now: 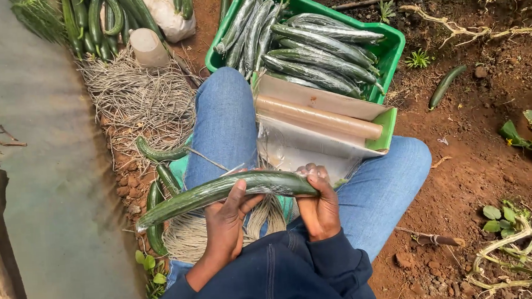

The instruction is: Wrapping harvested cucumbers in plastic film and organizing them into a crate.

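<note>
Left hand (227, 220), right hand (317, 204) gripping wrapped cucumber (220, 193), palms hidden

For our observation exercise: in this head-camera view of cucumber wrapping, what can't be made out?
- Left hand palm: behind the wrapped cucumber.
- Green crate bottom: covered by wrapped cucumbers.
- Cucumber pile, upper left: cut off by the top edge.
- Film roll ends: partly inside its dispenser box.

My left hand (227, 220) curls upward, thumb over my fingertips; my right hand (319, 204) seems clenched, knuckles up, fingers tucked under.
</note>
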